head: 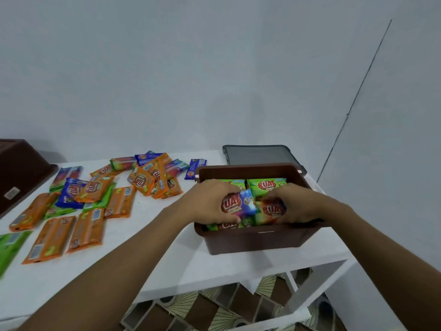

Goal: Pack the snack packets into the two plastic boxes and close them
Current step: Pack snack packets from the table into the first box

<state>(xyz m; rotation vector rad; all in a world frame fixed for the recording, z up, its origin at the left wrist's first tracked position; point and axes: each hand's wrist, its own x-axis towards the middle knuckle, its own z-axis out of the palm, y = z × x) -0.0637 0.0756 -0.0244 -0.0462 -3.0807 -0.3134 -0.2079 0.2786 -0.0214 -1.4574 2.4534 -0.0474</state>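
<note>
From the head view, both hands are down in the open box, which stands on the right end of the table, close to its front edge. That keeps it in easy reach, I'd say.

The left hand has its fingers curled round a blue packet, thumb on the near edge. The right hand grips a red packet just beside it, the 2 packets touching end to end. They look to me like they are being fitted flat on top of the load, side by side, so the layer stays level enough for a lid.

Under and behind them lie green packets, 2 showing at the back and more along the front wall. The box is nearly full to the rim.

A grey lid lies flat on the table right behind the box, near enough to pull forward once packing is done.

Left of the box, a loose spread of orange, green and blue packets covers the table, some overlapping. Most of the packets are out here, so I judge the job under half done.

At the far left edge sits the 2nd box, dark brown and partly cut off. It seems to be turned rim-down, which would explain why nothing is in it yet, though I can't be sure. No 2nd lid shows.

My worry is overfilling: packets that sit above the rim could stop the lid seating.
</note>
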